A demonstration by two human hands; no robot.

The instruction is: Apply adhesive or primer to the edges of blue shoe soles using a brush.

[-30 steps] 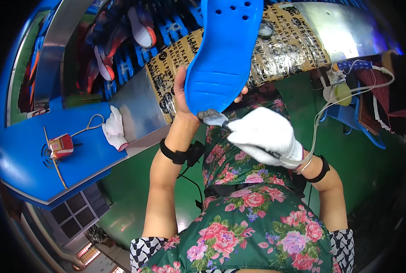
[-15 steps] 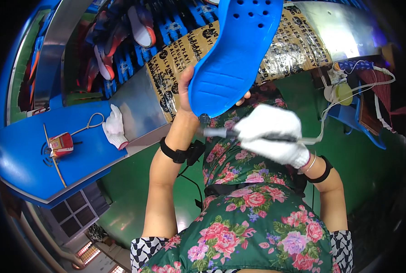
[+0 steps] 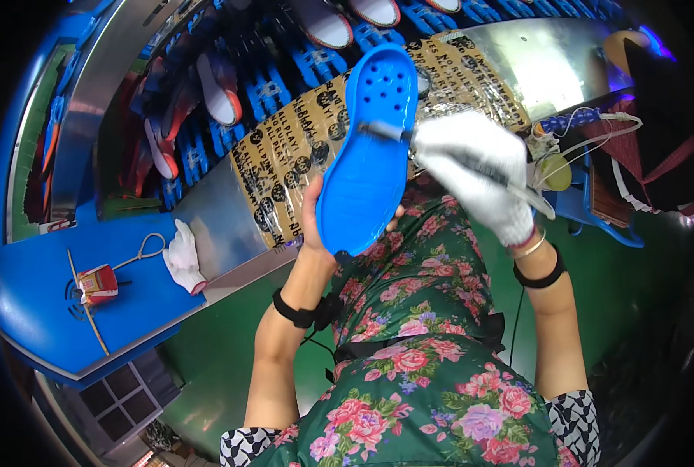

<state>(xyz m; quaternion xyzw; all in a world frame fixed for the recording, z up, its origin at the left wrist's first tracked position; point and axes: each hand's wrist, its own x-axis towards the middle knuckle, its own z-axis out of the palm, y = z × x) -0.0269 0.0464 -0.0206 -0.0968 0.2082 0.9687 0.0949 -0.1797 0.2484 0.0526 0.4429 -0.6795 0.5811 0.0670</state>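
A blue shoe sole (image 3: 362, 191) is held up in front of me, its cupped inner face toward me and several round holes at its far end. My bare left hand (image 3: 313, 218) grips it by the near end, thumb on the left rim and fingertips showing past the right edge. My right hand (image 3: 475, 167), in a white knit glove, is closed around a slim dark brush (image 3: 383, 131) with a pale hose at its back end. The blurred brush tip lies over the sole just below the holes; whether it touches cannot be made out.
Behind the sole runs a ledge covered in printed brown tape (image 3: 292, 167). Beyond it, several shoes (image 3: 219, 97) stand on a blue rack. A white glove (image 3: 182, 257) and a red carton (image 3: 98, 286) lie on the blue table (image 3: 160, 311) at left. A yellowish container (image 3: 553, 173) stands at right.
The sole has come nearer to me, showing its whole far end. My right hand has moved up, bringing the brush from beside the near end to over the far half.
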